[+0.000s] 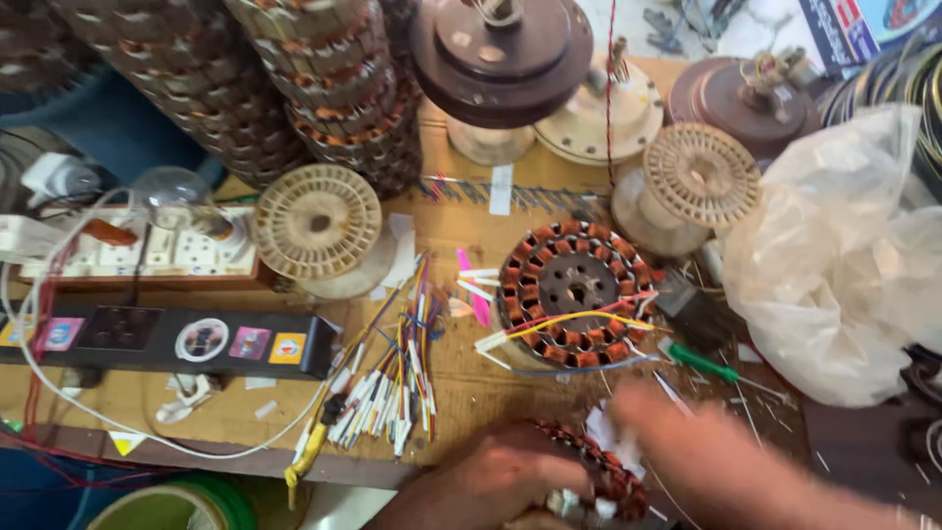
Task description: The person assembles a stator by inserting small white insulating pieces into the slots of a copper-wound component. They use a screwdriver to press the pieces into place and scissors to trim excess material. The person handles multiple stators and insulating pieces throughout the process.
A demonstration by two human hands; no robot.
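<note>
My left hand (496, 476) grips a round copper-wound stator (606, 478) at the bottom edge of the view, near the table's front. My right hand (711, 456), blurred by motion, lies over the right side of the same stator with fingers touching it. Whether it grips the stator is unclear. A second copper-wound stator (577, 291) lies flat on the wooden table (471, 393) just beyond, with yellow, red and blue wires across it.
A bundle of coloured wires with white sleeves (388, 388) lies left of my hands. A green-handled screwdriver (706, 365) and a clear plastic bag (844, 265) are at right. Empty spools (317, 223), stacked stators (324, 88), fan housings (500, 49) and a black socket board (167, 339) surround them.
</note>
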